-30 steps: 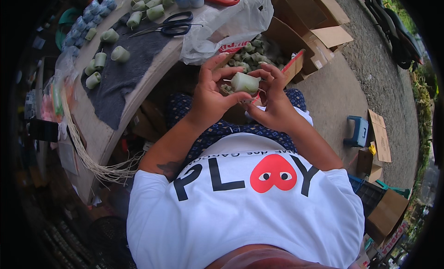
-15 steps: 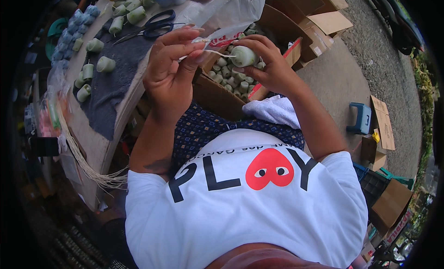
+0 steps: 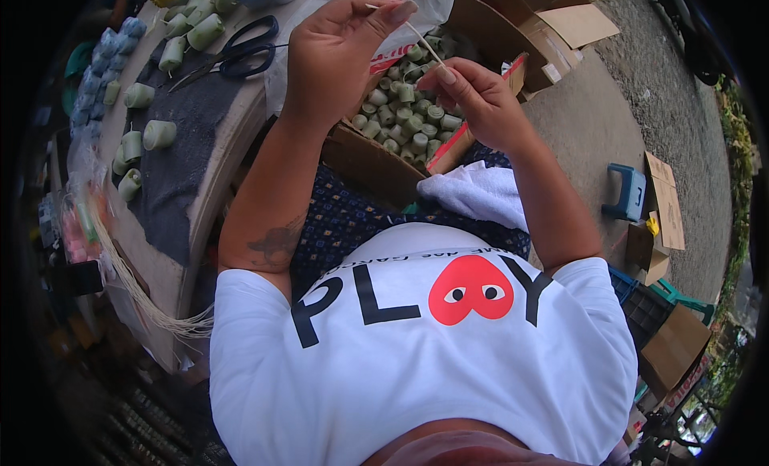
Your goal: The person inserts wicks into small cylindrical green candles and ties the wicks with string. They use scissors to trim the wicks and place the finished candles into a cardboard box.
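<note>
Cord (image 3: 424, 43) partly hidden by fingers (image 3: 471, 88)

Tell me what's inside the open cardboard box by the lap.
A heap of small pale green candles shows in the cardboard box. The right hand and plastic bag cover parts; the upper candles hide whatever lies beneath.
</note>
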Tool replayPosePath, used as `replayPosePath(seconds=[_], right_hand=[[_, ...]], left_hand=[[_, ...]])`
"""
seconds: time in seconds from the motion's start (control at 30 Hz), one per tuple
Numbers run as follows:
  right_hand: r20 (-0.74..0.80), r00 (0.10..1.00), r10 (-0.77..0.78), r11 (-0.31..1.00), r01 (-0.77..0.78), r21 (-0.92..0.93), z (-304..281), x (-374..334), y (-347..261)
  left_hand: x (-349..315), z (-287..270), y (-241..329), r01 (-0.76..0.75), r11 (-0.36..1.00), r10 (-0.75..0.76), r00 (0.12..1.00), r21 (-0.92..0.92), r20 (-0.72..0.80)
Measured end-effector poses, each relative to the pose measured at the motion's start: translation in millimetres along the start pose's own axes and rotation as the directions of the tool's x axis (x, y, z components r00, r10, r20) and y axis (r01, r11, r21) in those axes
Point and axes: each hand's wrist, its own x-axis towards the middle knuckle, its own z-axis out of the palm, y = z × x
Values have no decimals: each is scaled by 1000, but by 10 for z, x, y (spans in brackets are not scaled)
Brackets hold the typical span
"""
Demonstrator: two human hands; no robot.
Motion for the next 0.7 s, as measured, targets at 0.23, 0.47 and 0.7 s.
replayPosePath(seconds=[0.23, 0.47, 0.7], right_hand=[[-288, 956, 63, 983, -9, 183, -806, -475, 152], [-521, 852, 57, 993, 4, 116, -601, -311, -14], [-316, 940, 131, 941, -17, 337, -371, -349, 115]], left_hand=[[-80, -490, -1289, 365, 905, -400, 905, 219, 143], [-470, -990, -2915, 134, -128, -695, 695, 983, -185], [-447, -849, -3114, 202, -242, -759, 570, 949, -315]])
